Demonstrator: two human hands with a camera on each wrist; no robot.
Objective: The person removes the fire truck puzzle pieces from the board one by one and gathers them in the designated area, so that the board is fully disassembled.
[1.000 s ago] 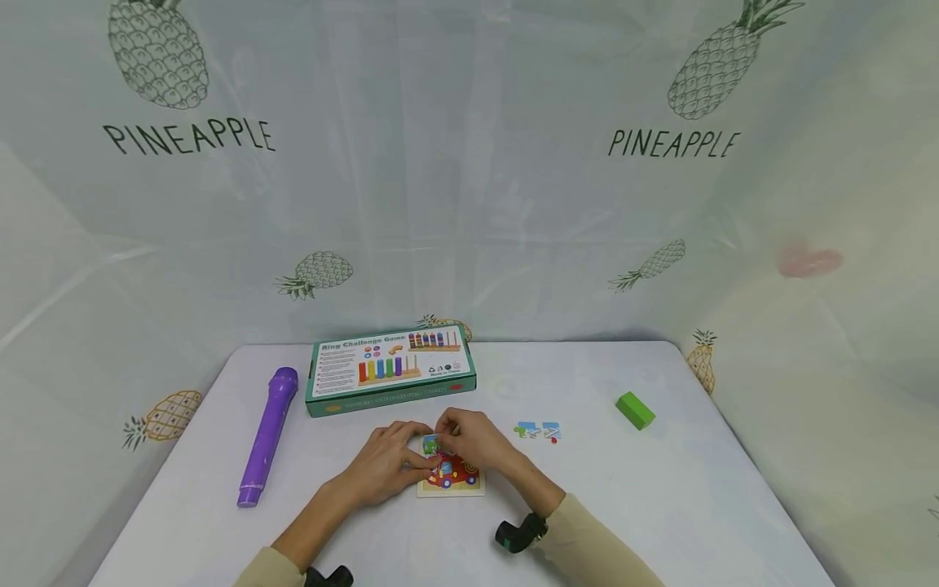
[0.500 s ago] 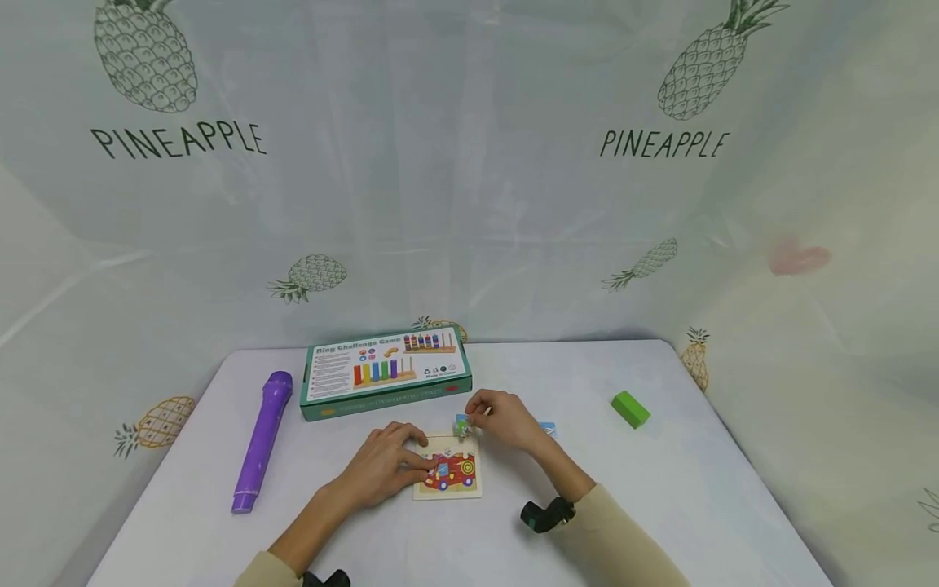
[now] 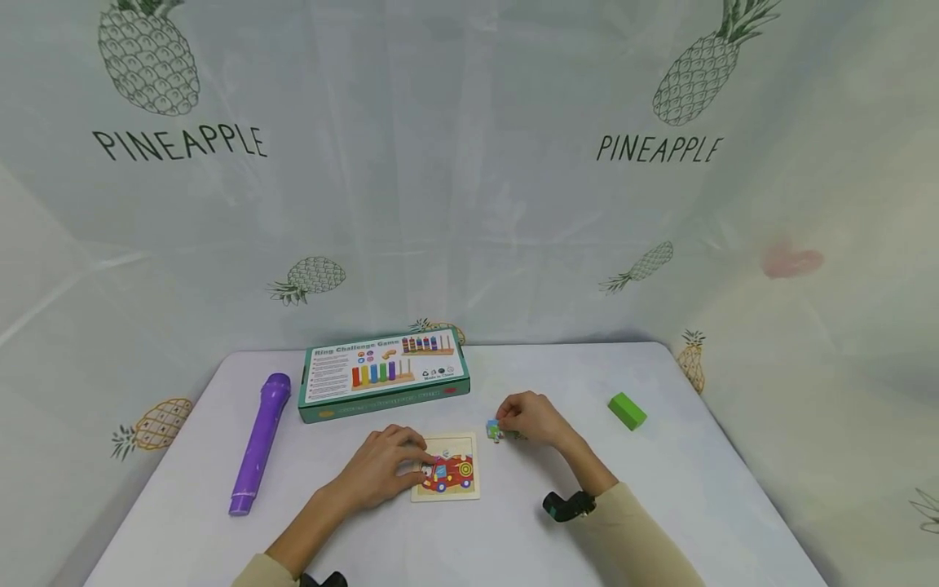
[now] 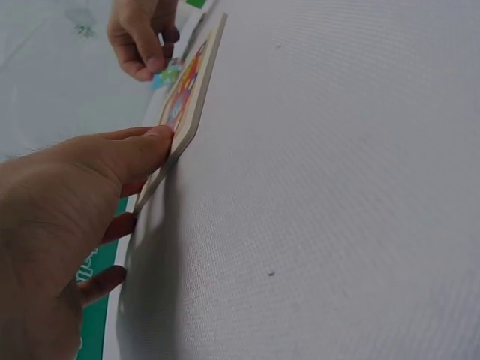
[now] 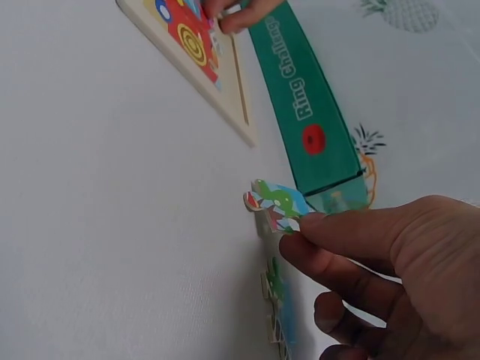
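Observation:
A small wooden jigsaw puzzle board (image 3: 458, 494) with a red fire truck picture lies on the white table. My left hand (image 3: 380, 469) steadies its left side, thumb on the near edge in the left wrist view (image 4: 97, 169). Right of the board, my right hand (image 3: 535, 420) pinches a blue and green puzzle piece (image 5: 279, 201) between thumb and forefinger, tilted just above the table. Below it in the right wrist view, other loose puzzle pieces (image 5: 279, 300) lie on the table; in the head view the right hand mostly hides them. The board's upper strip shows bare wood.
A green Ring Challenge Game box (image 3: 385, 375) lies behind the board. To the left is a purple toy microphone (image 3: 260, 444). A green block (image 3: 627, 411) sits at the right. Behind the table hangs a pineapple-print curtain (image 3: 469, 163).
My right hand has lifted the blue and green puzzle piece off the board's upper left and carried it right, toward the loose pieces. My left hand stays on the board.

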